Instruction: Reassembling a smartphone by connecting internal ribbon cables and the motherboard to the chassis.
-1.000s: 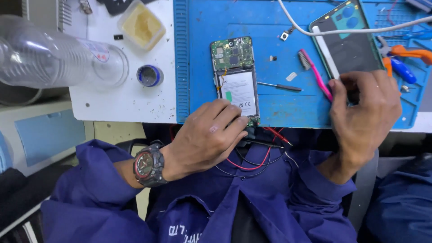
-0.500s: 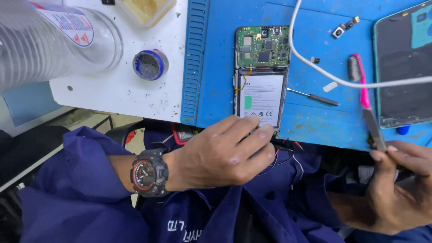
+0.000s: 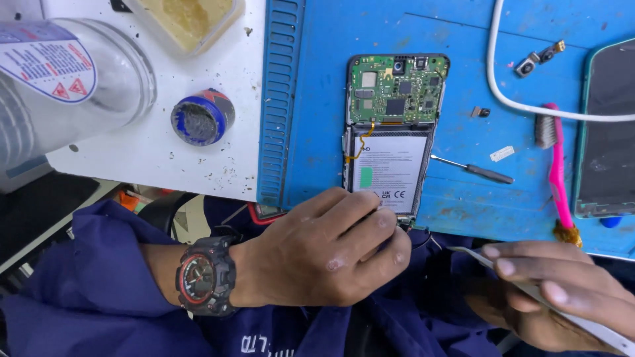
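With the opened phone (image 3: 391,135) pinched at its lower edge by the left hand (image 3: 331,254) and a thin white strip (image 3: 562,314) gripped in the right hand (image 3: 555,294), the battery (image 3: 389,173) could be punctured by careless prying.

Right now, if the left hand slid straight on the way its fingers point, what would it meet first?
The left hand points up-right; its fingers already touch the opened phone, so the battery comes first, probably.

White battery label (image 3: 389,172) (green patch), possibly dark screen (image 3: 610,132) right
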